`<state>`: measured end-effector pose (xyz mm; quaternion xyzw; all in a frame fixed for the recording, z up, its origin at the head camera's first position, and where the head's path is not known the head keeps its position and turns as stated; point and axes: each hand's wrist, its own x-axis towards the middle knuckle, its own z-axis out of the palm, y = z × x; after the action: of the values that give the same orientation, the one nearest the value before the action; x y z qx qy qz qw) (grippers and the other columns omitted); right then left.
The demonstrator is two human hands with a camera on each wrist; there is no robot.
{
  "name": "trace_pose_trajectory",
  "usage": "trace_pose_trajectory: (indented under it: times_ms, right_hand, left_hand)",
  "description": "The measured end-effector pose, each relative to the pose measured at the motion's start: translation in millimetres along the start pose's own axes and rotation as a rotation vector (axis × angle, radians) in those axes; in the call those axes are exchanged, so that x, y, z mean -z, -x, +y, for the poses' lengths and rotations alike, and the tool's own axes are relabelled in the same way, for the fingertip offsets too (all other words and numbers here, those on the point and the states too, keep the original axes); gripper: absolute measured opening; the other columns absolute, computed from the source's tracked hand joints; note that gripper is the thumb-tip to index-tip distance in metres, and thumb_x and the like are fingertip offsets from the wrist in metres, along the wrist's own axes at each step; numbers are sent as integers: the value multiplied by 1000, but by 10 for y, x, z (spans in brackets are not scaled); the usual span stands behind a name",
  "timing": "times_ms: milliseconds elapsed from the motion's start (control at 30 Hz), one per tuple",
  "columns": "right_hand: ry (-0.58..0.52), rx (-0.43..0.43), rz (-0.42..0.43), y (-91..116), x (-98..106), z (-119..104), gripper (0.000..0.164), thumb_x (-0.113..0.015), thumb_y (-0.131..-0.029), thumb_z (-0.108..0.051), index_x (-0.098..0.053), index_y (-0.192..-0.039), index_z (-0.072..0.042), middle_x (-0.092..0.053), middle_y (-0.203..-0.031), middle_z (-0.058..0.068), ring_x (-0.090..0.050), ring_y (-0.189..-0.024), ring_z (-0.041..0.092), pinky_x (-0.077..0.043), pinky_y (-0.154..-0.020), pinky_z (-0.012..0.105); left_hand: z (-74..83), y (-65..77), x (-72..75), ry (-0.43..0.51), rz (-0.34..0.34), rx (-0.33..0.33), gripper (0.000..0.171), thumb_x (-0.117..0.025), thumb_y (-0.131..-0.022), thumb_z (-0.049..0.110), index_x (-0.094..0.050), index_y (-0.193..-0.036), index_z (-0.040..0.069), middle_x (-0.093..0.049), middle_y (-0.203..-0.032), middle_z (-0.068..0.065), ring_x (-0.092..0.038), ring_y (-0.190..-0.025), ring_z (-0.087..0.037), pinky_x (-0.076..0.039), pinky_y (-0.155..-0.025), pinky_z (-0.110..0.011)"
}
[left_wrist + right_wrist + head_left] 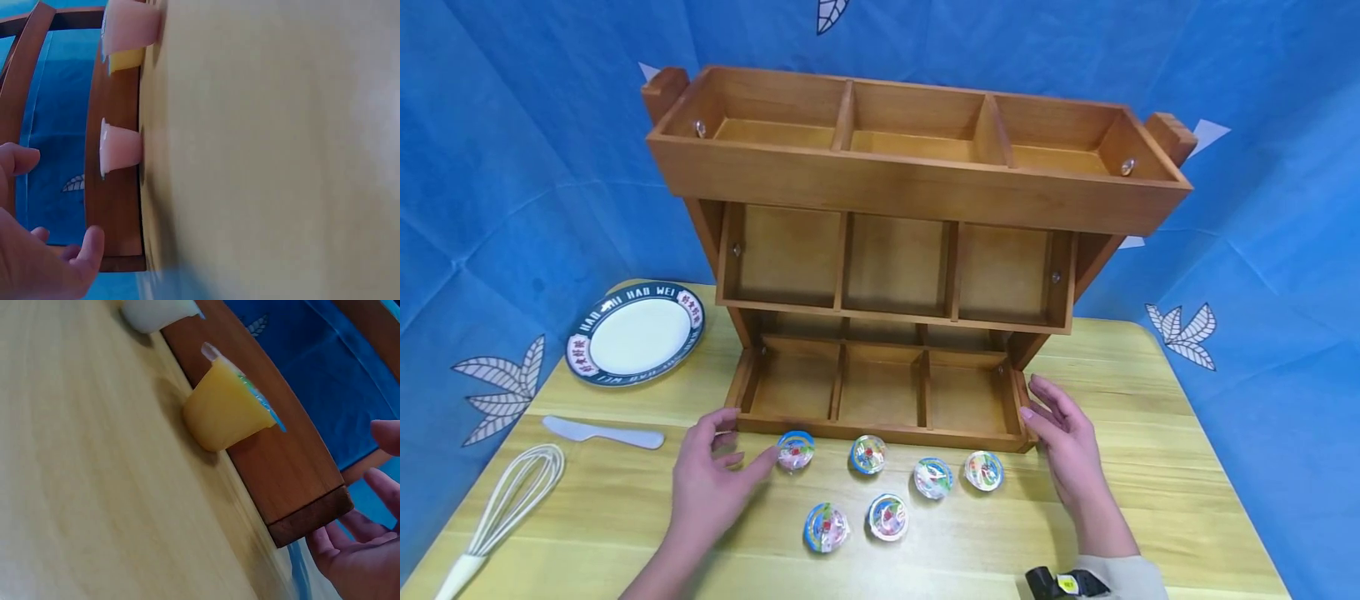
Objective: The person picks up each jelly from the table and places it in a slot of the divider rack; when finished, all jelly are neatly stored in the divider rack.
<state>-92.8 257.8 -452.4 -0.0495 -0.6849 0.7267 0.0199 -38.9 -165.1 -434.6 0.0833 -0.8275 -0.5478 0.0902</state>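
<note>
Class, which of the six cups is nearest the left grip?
The leftmost cup in the head view, just in front of the rack: the left grip is right beside it; the other five sit farther right.

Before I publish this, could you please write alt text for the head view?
A person's left hand and right hand are near opposite ends of a three-tiered wooden rack on a table. Six sealed cups stand in front of it; a plate, knife and whisk lie at left.

Jelly cups point(888, 517) obstruct front of rack point(898, 317); top tray point(917, 193) overhangs lower tiers point(882, 383); room along right edge of table point(1187, 475).
</note>
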Motion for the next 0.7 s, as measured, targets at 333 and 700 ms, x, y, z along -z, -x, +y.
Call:
trace_pose_trajectory:
  times_ms: [333,700]
  right_hand:
    - [93,-64,-59,-56,126,33,52,-67,-93,0,-48,-141,7,-44,-145,14,-55,-117,12,-52,-90,24]
    - [179,-77,-97,-77,201,85,49,-70,-90,1,-55,-136,6,-35,-153,22,-33,-139,40,-46,-95,19]
  left_hand:
    - [-84,-63,-95,201,-182,263,60,-89,-72,6,-64,-127,6,-59,-125,-16,-61,-108,-30,-56,-79,-28]
    - [-157,-88,-221,325,-229,275,63,-83,-65,-17,-64,-124,-3,-65,-105,-21,-68,-86,-30,-59,-73,-32]
